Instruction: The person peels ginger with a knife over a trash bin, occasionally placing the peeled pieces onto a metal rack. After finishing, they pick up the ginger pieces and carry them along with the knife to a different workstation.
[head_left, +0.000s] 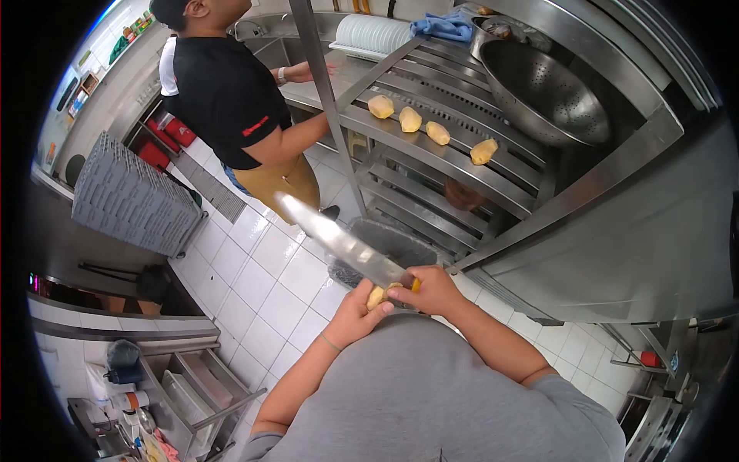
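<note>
My left hand point(356, 316) is closed around a peeled potato point(376, 297) in front of my belly. My right hand point(434, 291) grips a large kitchen knife point(342, 242) by its yellow handle, most of which is hidden by the fingers. The wide blade points up and to the left, away from my body. Its base is close to the potato, and my right thumb lies against the potato. Beneath the blade stands a bin point(360, 231) lined with clear plastic. Several peeled potatoes point(410, 119) lie in a row on the slatted metal rack point(454, 158) ahead.
A large steel colander point(543, 96) rests on the rack, near a blue cloth point(444, 27). White plates point(373, 35) stand in a row behind. To the left, a co-worker point(231, 92) in a black shirt stands at the sink counter. Stacked grey crates point(138, 196) stand on the tiled floor point(258, 266).
</note>
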Tool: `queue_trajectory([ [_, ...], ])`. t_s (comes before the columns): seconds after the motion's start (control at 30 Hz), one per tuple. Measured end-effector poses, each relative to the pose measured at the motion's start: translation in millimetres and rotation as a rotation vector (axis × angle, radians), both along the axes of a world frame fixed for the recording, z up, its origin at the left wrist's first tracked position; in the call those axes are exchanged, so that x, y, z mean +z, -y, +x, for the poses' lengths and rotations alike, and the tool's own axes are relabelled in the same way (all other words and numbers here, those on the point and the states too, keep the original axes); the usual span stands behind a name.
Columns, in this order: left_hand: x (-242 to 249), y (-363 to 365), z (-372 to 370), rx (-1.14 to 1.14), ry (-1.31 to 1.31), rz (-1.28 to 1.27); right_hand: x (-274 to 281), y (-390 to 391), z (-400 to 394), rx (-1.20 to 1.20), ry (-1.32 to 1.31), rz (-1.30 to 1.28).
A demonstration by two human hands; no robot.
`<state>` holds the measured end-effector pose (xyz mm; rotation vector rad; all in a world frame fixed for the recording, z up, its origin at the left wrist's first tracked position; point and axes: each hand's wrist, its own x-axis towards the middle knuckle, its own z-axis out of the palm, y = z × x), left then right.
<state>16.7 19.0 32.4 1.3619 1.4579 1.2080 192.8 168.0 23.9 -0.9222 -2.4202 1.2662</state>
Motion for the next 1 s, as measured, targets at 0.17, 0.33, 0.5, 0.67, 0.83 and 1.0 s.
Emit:
queue_trajectory([
  [0.17, -10, 9, -5, -0.025, 0.164, 0.003, -15, 0, 4, -0.087, -0.143, -0.306],
  [0.33, 12, 7, -3, -0.06, -0.015, -0.054, 8, -4, 7, 0.015, -0.031, 0.029],
  [0.5, 3, 8, 2, 0.002, -0.158, -0.024, 24, 4, 7, 0.011, -0.011, 0.162],
  [0.67, -2, 6, 5, 0.016, -0.154, 0.102, 12, 10, 7, 0.008, -0.01, 0.246],
  [0.83, -17, 15, 0, -0.066, 0.52, -0.093, 27, 10, 9, -0.119, 0.079, 0.009],
  [1.0, -15, 17, -4, -0.192, 0.633, -0.042, 33, 9, 15, -0.082, 0.087, 0.026],
])
